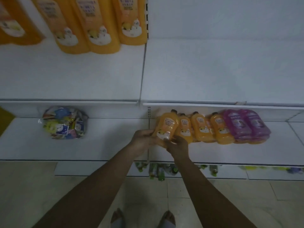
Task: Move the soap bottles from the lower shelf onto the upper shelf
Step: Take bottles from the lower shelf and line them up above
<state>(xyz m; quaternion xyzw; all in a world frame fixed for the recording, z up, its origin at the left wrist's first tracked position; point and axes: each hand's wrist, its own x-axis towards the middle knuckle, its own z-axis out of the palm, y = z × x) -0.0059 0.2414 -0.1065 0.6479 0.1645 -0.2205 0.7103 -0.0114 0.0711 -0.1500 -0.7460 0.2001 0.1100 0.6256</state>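
Head view: both hands grip glossy orange plastic bottle.

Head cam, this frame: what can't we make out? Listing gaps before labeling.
Head view only:
- held orange bottle: base and lower label covered by left hand and right hand.
- large orange bottles on upper shelf: tops cut off by the frame's top edge.
- purple bottles: caps hidden under the upper shelf's front lip.
- green bottles: blurred, partly hidden beneath lower shelf.
- All label text: too blurred to read.
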